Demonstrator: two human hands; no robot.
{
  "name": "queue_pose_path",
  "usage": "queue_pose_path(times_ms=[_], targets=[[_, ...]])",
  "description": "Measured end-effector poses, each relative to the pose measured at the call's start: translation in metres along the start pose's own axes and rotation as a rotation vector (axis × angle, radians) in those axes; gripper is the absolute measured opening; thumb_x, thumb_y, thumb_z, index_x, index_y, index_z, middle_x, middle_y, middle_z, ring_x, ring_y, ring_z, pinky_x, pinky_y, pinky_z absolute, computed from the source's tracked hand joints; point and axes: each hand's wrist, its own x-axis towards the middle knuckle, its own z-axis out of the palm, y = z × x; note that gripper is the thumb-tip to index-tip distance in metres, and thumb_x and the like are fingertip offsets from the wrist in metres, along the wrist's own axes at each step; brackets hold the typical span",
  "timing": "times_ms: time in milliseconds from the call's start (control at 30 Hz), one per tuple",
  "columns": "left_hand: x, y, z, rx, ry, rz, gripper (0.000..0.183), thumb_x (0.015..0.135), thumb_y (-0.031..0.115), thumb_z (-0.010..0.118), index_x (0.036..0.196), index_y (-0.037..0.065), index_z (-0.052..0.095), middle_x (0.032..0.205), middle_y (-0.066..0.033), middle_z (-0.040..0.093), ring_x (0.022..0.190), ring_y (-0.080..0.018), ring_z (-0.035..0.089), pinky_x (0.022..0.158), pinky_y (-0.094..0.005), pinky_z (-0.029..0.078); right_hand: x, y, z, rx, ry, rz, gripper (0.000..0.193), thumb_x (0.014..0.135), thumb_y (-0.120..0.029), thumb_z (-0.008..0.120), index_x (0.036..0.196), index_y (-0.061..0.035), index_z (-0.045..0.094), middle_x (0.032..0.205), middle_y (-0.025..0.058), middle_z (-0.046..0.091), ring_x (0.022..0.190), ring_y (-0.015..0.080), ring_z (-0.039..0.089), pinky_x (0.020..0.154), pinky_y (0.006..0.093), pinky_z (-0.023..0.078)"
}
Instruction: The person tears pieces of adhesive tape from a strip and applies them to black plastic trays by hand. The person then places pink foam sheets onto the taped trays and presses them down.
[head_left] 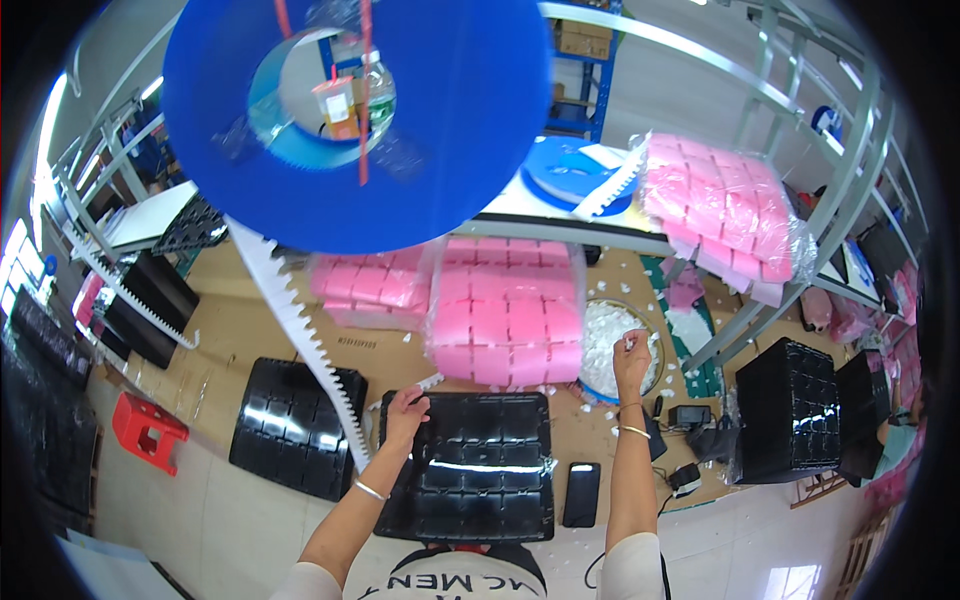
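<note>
At the left rim of a black compartment tray (470, 470), my left hand (405, 410) has its fingers closed on a short white toothed strip (430, 381). My right hand (630, 362) is pinched above a round bowl (655, 375) filled with small white pieces (605, 335). A bit of white shows at its fingertips, too small to make out fully. From a large blue reel (400, 200) overhead, a long white toothed strip (300, 325) hangs down, its end left of the tray.
Pink sheets in clear wrap (510, 320) lie behind the tray, with more pink sheets (715, 200) on the shelf. Another black tray (290, 425) is at left, a phone (582, 495) at right. Black trays are stacked (790, 415) far right. A red stool (148, 432) stands on the floor.
</note>
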Motion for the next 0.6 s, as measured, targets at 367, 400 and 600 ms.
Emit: queue_pose_path(times_ms=[367,400,600], targets=[[0.067,0.002,0.041,-0.211,-0.045,-0.228,0.036,0.092,0.006,0.068,0.125,0.005,0.053,0.107,-0.0103,0.066,0.080,-0.0195,0.069,0.067,-0.0314,0.054,-0.026,0.093,0.012,-0.123,0.054,-0.032,0.016,0.080,0.004,0.060,0.091,-0.0022,0.070,0.087,0.0191,0.070,0.081,0.0366,0.068,0.074,0.0409,0.054],[0.069,0.000,0.041,-0.205,-0.053,-0.229,0.036,0.092,0.006,0.068,0.125,0.005,0.053,0.107,-0.0103,0.066,0.080,-0.0195,0.069,0.067,-0.0314,0.054,-0.029,0.095,0.011,-0.098,0.094,0.017,0.013,0.080,0.005,0.060,0.087,-0.0016,0.070,0.083,0.0186,0.069,0.077,0.0359,0.068,0.071,0.0396,0.054],[0.064,0.006,0.041,-0.069,-0.131,-0.100,0.010,0.092,0.009,0.069,0.098,0.004,0.062,0.077,-0.0049,0.067,0.068,-0.0149,0.067,0.058,-0.0247,0.050,-0.063,0.068,0.039,0.243,-0.111,0.060,0.016,0.089,-0.012,0.069,0.100,-0.0004,0.069,0.083,0.0112,0.070,0.073,0.0172,0.065,0.068,0.0314,0.053]])
